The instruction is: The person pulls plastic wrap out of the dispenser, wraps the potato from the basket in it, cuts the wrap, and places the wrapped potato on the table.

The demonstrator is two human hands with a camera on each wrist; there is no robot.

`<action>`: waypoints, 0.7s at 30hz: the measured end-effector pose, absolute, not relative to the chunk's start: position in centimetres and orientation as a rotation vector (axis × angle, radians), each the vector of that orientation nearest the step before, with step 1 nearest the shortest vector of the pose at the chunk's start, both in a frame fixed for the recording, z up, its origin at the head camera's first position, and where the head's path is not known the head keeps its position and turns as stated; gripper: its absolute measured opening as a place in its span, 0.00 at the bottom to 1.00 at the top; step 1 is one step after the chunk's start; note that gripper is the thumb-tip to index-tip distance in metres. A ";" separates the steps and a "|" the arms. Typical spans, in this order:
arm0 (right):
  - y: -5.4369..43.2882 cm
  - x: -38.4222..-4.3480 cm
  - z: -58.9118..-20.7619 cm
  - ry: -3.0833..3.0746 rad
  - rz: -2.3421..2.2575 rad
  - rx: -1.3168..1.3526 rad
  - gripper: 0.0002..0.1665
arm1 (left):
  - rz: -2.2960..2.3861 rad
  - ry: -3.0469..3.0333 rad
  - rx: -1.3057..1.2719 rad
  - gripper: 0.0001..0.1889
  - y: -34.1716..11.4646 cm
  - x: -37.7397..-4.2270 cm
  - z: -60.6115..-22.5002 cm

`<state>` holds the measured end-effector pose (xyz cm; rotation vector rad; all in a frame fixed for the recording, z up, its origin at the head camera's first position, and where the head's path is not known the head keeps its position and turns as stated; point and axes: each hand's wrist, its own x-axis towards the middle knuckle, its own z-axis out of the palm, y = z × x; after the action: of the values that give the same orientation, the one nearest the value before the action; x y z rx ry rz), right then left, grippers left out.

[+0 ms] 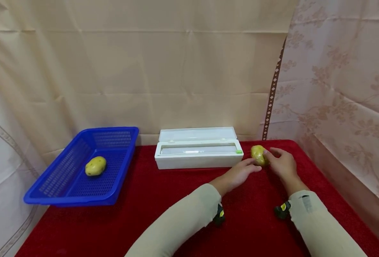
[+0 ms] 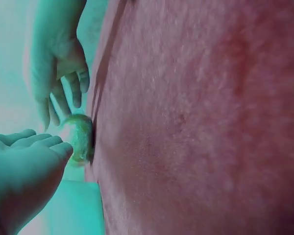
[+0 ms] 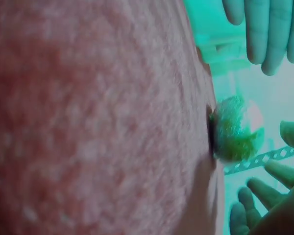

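Note:
A yellow potato sits on the red cloth at the right, its surface shiny as if covered in clear film. My left hand is at its left side and my right hand at its right, fingers extended and loosely bent. In the right wrist view, a gap shows between the potato and the fingers of both hands. The left wrist view also has the potato resting on the cloth between the two hands. Just left of it stands a white cling film dispenser, its lid raised.
A blue perforated basket stands on the left with another potato inside. Red cloth covers the table. Beige curtains hang behind, and a patterned curtain borders the right side.

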<state>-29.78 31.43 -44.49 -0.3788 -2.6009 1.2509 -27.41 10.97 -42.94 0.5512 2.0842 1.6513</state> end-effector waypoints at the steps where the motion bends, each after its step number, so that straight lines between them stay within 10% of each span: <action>1: 31.3 -29.8 -44.4 -2.584 1.237 -0.377 0.41 | 1.632 2.096 0.557 0.33 10.6 -27.2 -42.7; 21: 26.9 -29.2 -39.5 -2.279 1.348 -0.267 0.29 | 1.484 2.601 0.735 0.27 -1.6 -28.7 -39.2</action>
<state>-29.23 26.90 -39.55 -0.2665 -2.2787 1.3479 -28.70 -1.59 -39.20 0.7354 2.6006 1.4840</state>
